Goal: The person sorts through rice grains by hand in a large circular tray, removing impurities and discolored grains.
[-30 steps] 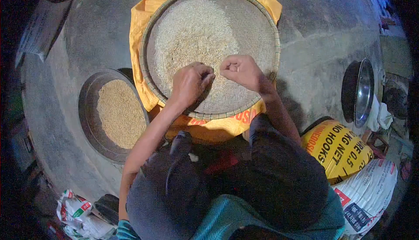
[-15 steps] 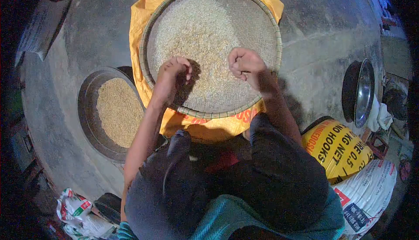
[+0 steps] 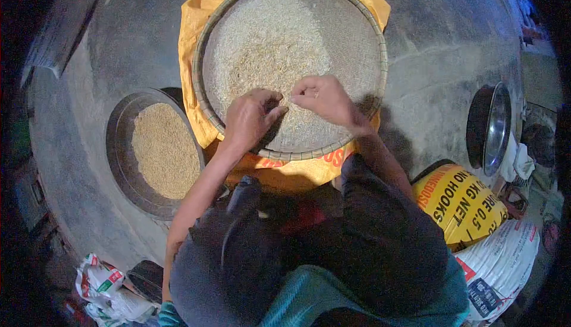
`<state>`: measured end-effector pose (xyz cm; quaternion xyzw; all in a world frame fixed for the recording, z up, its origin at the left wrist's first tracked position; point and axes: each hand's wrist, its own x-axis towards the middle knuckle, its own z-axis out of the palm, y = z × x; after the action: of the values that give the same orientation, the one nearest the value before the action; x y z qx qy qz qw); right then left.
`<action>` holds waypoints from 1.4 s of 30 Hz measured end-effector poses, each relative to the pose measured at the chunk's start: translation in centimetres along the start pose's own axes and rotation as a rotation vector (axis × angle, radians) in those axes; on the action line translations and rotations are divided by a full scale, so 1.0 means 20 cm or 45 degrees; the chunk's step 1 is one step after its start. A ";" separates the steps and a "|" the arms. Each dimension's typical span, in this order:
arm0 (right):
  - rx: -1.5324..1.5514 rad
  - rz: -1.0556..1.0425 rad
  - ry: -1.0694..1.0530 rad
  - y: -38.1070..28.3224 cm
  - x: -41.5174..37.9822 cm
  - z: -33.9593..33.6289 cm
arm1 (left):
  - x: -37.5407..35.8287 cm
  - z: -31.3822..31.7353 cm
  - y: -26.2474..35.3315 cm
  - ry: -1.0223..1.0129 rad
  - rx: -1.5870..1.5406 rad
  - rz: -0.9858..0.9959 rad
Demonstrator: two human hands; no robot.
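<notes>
A wide round winnowing basket [image 3: 355,53] with a bamboo rim holds a spread of pale rice grains [image 3: 267,18], with browner unhusked grains [image 3: 267,59] nearer to me. Over its near half, my left hand [image 3: 250,116] is held with the fingers curved and the thumb apart from them; I see nothing between them. Just to its right, my right hand [image 3: 324,98] is closed in a pinch, thumb against forefinger. Whatever it may hold is too small to make out. The fingertips of both hands point at each other across a small gap, low over the grains.
Beneath the basket lies an orange sack [image 3: 190,47]. A dark basin [image 3: 119,154] of brown grain [image 3: 166,151] stands at left. On the right are a metal bowl [image 3: 498,128] tipped on its side, a yellow sack [image 3: 458,205] and a white sack [image 3: 508,255]. White bags [image 3: 104,282] lie lower left.
Both hands have moved inward, the left hand to the right and the right hand to the left, so they are now close together. The left thumb and fingers show more apart.
</notes>
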<state>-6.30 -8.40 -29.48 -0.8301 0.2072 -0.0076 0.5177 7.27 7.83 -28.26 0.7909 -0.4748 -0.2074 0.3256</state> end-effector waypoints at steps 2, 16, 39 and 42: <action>0.308 0.087 -0.048 0.01 -0.01 -0.05 | 0.00 0.01 -0.01 -0.022 0.030 0.017; -0.309 -0.089 0.239 -0.07 0.03 0.08 | 0.06 -0.12 -0.11 -0.048 -1.497 -0.585; -0.359 -0.072 0.162 -0.04 0.04 0.07 | 0.07 -0.11 -0.12 -0.026 -1.335 -0.538; 0.056 0.056 0.116 -0.01 0.04 0.02 | 0.06 -0.13 -0.14 -0.065 -1.325 -0.537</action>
<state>-5.48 -8.21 -29.59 -0.8125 0.2486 -0.0386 0.5259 11.19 8.53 -28.36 0.5986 -0.1490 -0.4940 0.6127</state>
